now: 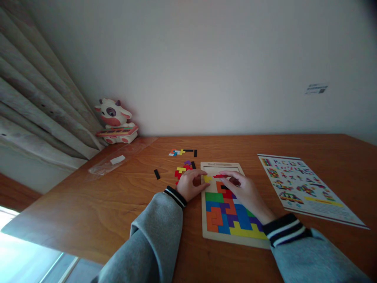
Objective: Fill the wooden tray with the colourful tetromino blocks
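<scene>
A wooden puzzle board lies on the table, its lower part filled with coloured block pieces. My right hand is over the board's upper part and pinches a red piece between thumb and fingers. At the board's upper left edge, my left hand has its thumb and fingers curved and apart, with the fingertips beside a yellow piece. Red, yellow and purple loose pieces lie just behind my left hand, which partly hides them.
More small pieces lie farther back, and a black piece is to the left. A printed sheet lies on the right. Clear plastic packaging and a cow toy are at the back left.
</scene>
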Motion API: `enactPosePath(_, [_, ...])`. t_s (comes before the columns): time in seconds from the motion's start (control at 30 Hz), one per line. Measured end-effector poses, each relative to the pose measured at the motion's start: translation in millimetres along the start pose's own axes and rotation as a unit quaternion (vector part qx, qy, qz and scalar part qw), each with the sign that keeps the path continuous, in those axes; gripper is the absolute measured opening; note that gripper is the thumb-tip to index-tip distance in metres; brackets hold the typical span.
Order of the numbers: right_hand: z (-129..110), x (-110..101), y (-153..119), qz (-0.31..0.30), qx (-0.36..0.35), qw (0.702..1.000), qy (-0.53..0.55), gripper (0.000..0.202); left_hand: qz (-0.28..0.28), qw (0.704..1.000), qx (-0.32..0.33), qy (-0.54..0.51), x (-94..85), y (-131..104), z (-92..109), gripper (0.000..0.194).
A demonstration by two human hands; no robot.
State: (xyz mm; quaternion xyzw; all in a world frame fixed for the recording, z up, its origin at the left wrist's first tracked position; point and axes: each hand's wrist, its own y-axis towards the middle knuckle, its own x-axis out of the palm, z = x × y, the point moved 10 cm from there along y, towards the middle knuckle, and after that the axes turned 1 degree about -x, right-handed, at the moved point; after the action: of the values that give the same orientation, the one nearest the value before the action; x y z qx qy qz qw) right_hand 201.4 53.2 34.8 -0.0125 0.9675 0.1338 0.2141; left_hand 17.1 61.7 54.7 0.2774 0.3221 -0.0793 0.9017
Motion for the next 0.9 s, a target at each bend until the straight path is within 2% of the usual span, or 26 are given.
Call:
enactPosePath(0.23, [1,-3,0,0.01,-0.003,1.0,-0.006,0.03,0.001,0.998,0.036,-0.049,-1.0,-2,10,0.03])
enactPosePath(0.47, [1,-1,0,0.0,-0.01,1.0,0.013,0.028,0.022,0.997,-0.005,-0.072,-3.2,-5,2,0.037])
enactPosePath(0.7, [4,6,0,-0.029,0.026,0.994,0.099,0.028,0.003,0.98,-0.08,-0.179,10.2,-9,-20,0.043])
enactPosePath(0.9, [3,10,-1,-0.04,0.043,0.993,0.107,0.028,0.001,0.97,-0.083,-0.226,14.3,-10,-21,0.045])
